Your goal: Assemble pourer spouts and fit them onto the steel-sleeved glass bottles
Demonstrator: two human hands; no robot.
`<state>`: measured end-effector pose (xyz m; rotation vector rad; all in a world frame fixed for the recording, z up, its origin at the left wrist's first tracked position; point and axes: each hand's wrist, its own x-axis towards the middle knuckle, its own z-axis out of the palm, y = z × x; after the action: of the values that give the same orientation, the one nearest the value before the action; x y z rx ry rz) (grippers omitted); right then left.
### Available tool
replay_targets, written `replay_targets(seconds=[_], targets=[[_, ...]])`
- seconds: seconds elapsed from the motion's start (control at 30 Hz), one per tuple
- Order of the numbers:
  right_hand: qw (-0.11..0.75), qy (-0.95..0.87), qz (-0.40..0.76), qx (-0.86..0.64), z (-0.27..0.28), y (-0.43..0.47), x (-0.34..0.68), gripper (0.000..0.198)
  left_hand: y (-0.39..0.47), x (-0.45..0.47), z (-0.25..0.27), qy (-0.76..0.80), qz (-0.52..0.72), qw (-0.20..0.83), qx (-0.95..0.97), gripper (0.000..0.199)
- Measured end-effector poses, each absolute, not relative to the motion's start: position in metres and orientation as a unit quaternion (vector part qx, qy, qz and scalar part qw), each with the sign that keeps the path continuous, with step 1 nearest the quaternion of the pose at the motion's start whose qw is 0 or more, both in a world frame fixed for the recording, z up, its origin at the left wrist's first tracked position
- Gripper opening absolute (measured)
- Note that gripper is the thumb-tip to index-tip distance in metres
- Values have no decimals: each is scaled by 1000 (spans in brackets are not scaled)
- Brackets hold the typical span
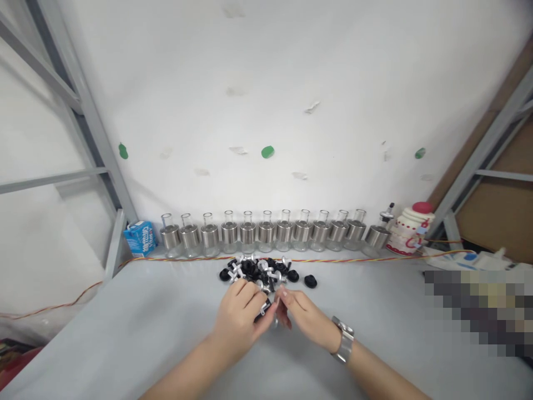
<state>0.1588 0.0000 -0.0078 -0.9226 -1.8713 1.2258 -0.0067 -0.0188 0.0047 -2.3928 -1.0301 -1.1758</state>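
Observation:
In front of the pile, my left hand is closed round a black-and-silver bottle pourer, partly hidden by the fingers. My right hand, with a metal watch on its wrist, is close beside it. Its thumb and fingers are pinched near the left thumb, and what they hold is hard to make out. Just beyond both hands lies a heap of black and silver pourer parts. One black stopper piece sits apart to the right.
Along the wall stands a row of glass bottles with metal collars; the rightmost bottle carries a pourer. A blue drink carton is at the left end, a cake-shaped jar at the right. A twisted cord crosses the grey table.

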Motion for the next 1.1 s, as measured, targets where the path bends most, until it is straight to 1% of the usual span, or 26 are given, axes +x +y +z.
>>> replay_targets(seconds=[0.2, 0.27, 0.37, 0.4, 0.47, 0.57, 0.63, 0.83, 0.93, 1.03, 1.1], targets=[[348, -732, 467, -353, -8, 0, 160, 53, -18, -8, 4, -367, -427, 98, -820, 6], [347, -733, 468, -352, -9, 0, 160, 53, -19, -8, 5, -376, -425, 61, -821, 14], [347, -729, 471, -354, -10, 1, 161, 52, -21, -9, 7, -403, -400, -24, -823, 29], [347, -728, 473, -354, -10, 2, 161, 52, -21, -9, 7, -409, -395, -49, -821, 31], [347, -727, 476, -352, -9, 2, 161, 53, -20, -9, 5, -409, -395, -78, -818, 26], [347, -729, 477, -349, -7, 2, 161, 55, -16, -9, -1, -399, -406, -85, -818, 20], [346, -730, 478, -346, -6, 1, 161, 55, -15, -10, -3, -397, -411, -87, -816, 20], [345, -727, 483, -346, -8, 2, 162, 52, -18, -9, 2, -414, -414, -124, -801, 31], [344, -726, 483, -349, -10, 3, 162, 51, -20, -8, 7, -412, -420, -134, -797, 33], [343, -729, 478, -351, -11, 3, 162, 52, -21, -8, 8, -413, -411, -130, -803, 29], [342, -732, 471, -353, -11, 3, 162, 53, -20, -9, 7, -404, -407, -109, -812, 23]])
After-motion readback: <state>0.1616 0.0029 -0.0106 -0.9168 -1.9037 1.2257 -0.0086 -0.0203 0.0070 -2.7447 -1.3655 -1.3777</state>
